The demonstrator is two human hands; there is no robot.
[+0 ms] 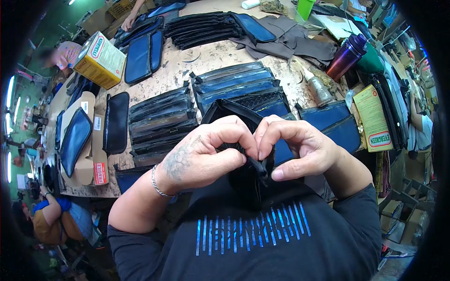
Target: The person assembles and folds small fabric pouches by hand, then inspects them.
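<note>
Both hands pinch a black pouch-like piece [248,185] close to my chest. My left hand [206,152], with a chain bracelet at the wrist, has thumb and forefinger closed on one side of its edge. Facing it, my right hand [300,145] grips the other side, fingertips nearly meeting those of the left. The piece stands folded and partly spread, its lower part hidden against the dark shirt. Just beyond the hands lie overlapping rows of blue and black panels [234,84]. Another row of dark panels [159,117] sits left of them.
A yellow-and-white can [100,61] stands at the far left, an Evergreen can [373,119] at the right. Near the latter are a squeeze bottle [318,89] and a purple tumbler [347,56]. A stack of black pieces [201,30] lies at the back. Other people work around the table.
</note>
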